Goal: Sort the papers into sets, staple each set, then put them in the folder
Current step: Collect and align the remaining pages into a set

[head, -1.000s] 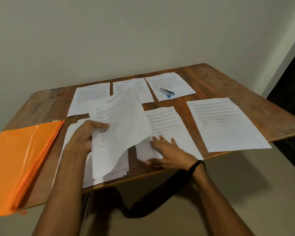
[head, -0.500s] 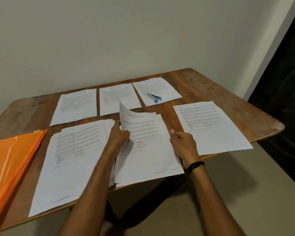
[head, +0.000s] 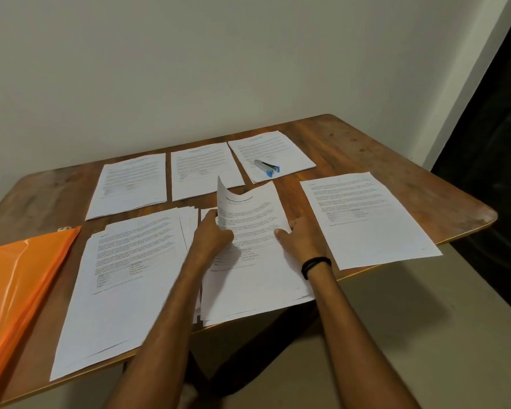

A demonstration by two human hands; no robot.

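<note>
Far left on the desk: orange folder, contents not visible. Unsorted stack beside it. Left hand pinches a curled sheet over the middle pile; right hand flat on it. Stapler idle; nothing looks stapled or filed yet.

The orange folder, well left of the left hand's fingers, runs off the picture's left edge. Those fingers' tips vanish behind the lifted sheet. Print on every page is too small to read, bar the sheet's blurred heading. Both forearms are cut by the bottom edge.
</note>
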